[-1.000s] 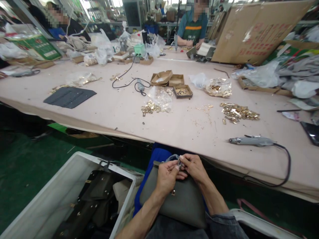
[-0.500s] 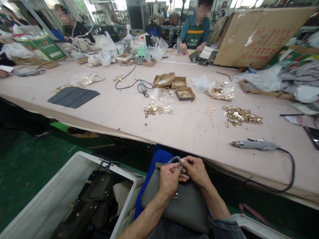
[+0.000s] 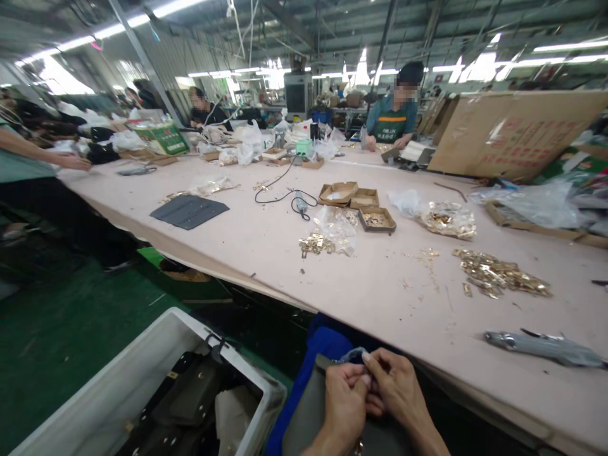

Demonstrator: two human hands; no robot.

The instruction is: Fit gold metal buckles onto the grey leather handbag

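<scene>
A grey-olive bag (image 3: 304, 411) lies on my lap over a blue cloth (image 3: 327, 342). My left hand (image 3: 346, 402) is closed in a pinch at the bag's upper edge. Fingertips of my right hand (image 3: 399, 386) meet it there, also pinched. Between them they hold a small metal fitting, now mostly hidden by the fingers. A bluish-grey strip (image 3: 352, 354) curves up just behind the fingertips. Below my left hand, a gold-coloured clasp (image 3: 358, 446) shows on the bag's front.
A white bin (image 3: 175, 316) with dark bags stands at my left. On the table (image 3: 266, 253) lie an electric screwdriver (image 3: 541, 345), piles of gold metal plates (image 3: 498, 273), small cardboard boxes (image 3: 377, 218) and a dark panel (image 3: 190, 211). Co-workers are across the table and at left.
My view has tilted up and shifted left, so the hands and table appear lower and further right. Both hands stay together at the bag's edge; the metal fitting seen between them is now covered.
</scene>
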